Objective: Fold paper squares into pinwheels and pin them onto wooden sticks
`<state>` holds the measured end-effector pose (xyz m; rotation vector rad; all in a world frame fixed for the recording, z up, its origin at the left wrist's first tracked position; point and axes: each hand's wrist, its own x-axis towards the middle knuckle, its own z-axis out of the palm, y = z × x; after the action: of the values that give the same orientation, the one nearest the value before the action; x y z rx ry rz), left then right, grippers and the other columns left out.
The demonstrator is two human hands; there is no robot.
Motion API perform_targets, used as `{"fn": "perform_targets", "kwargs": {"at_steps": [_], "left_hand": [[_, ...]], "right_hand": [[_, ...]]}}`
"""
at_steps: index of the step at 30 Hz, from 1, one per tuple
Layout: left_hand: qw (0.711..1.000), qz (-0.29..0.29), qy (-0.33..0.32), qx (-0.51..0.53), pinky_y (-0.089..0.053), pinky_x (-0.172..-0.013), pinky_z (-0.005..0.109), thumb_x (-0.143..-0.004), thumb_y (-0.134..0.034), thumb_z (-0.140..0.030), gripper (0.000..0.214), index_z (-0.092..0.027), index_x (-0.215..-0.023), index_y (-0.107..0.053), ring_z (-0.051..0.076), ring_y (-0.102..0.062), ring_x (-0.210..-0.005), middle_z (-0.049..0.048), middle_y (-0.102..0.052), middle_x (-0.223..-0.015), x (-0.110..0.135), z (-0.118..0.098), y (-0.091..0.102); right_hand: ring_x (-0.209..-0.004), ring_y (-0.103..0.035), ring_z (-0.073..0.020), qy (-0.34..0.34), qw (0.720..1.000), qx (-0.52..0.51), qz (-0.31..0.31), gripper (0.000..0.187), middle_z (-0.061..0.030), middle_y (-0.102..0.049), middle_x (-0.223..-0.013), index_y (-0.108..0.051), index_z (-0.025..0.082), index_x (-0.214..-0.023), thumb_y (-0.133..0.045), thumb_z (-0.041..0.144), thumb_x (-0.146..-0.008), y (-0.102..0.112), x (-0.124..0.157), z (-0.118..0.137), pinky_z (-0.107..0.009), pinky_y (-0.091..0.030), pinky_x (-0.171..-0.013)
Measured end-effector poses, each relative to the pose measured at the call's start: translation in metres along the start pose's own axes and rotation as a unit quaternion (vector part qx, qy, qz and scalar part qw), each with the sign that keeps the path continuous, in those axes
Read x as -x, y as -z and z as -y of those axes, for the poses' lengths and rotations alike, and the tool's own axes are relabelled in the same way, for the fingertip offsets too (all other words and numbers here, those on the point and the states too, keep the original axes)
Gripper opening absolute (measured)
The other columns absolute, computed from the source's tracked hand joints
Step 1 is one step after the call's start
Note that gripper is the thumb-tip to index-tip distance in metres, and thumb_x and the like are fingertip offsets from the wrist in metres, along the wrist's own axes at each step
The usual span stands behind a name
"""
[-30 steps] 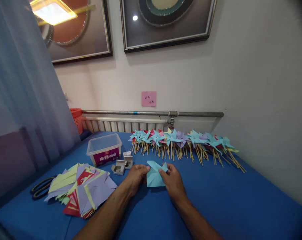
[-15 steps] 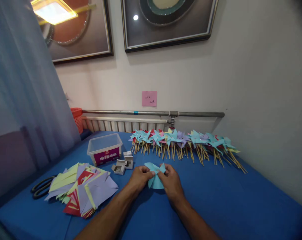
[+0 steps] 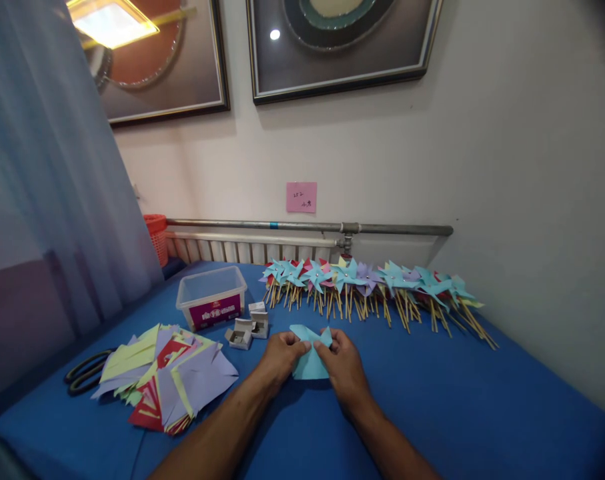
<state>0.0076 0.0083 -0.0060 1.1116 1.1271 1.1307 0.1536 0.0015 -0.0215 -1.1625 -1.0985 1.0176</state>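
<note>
Head view, clock directions read from the two hands, with 12 o'clock toward the far wall. The left hand point(image 3: 281, 357) and the right hand point(image 3: 343, 363) meet low at the middle of the blue table point(image 3: 482, 400), both closed on one light blue paper sheet point(image 3: 309, 365). The thumb and fingertips of each hand are drawn narrow, pinching the sheet's upper corners, which are bent inward toward its centre; the lower part of the sheet lies flat against the table between the hands. At 12 to 2 o'clock, well apart from the hands, a row of finished paper pinwheels point(image 3: 372, 280) on wooden sticks lies along the back of the table, mostly blue, with lilac, red and yellow among them. At 10 o'clock, near the left hand, stand small open cardboard boxes point(image 3: 247, 328); just beyond them is a clear plastic tub point(image 3: 211, 297) with a red label. At 9 o'clock a loose pile of cut paper squares point(image 3: 172, 377) in lilac, yellow and red; at its far edge, black-handled scissors point(image 3: 85, 372). On the wall at 12 o'clock are a pink note point(image 3: 301, 197) and, below it, a horizontal pipe point(image 3: 307, 227); an orange basket point(image 3: 157, 237) stands at 10 o'clock beside the curtain point(image 3: 42, 200)
</note>
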Motion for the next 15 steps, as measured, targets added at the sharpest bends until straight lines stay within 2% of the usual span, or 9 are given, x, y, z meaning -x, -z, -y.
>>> {"fn": "perform_targets", "kwargs": {"at_steps": [6, 15], "left_hand": [[0.998, 0.050, -0.001, 0.032, -0.033, -0.054, 0.025, -0.054, -0.092, -0.050, 0.046, -0.017, -0.060, -0.059, 0.010, -0.045, -0.052, -0.0018, -0.057, -0.054, 0.003, -0.007, 0.004], [0.998, 0.040, -0.007, 0.053, -0.032, -0.054, 0.026, -0.056, -0.090, -0.054, 0.048, -0.016, -0.059, -0.062, 0.010, -0.045, -0.050, -0.0017, -0.055, -0.052, 0.002, -0.012, 0.008]], "right_hand": [[-0.069, -0.072, -0.0269, 0.000, 1.000, -0.001, -0.018, 0.039, -0.0044, -0.079, -0.078, -0.063, 0.024, -0.098, -0.078, 0.044, -0.067, 0.005, -0.001, 0.002, -0.035, -0.054, -0.059], [-0.068, -0.072, -0.0255, -0.010, 0.999, -0.010, -0.030, 0.041, -0.0041, -0.078, -0.078, -0.064, 0.023, -0.099, -0.078, 0.044, -0.068, 0.009, -0.003, 0.004, -0.034, -0.054, -0.059]]}}
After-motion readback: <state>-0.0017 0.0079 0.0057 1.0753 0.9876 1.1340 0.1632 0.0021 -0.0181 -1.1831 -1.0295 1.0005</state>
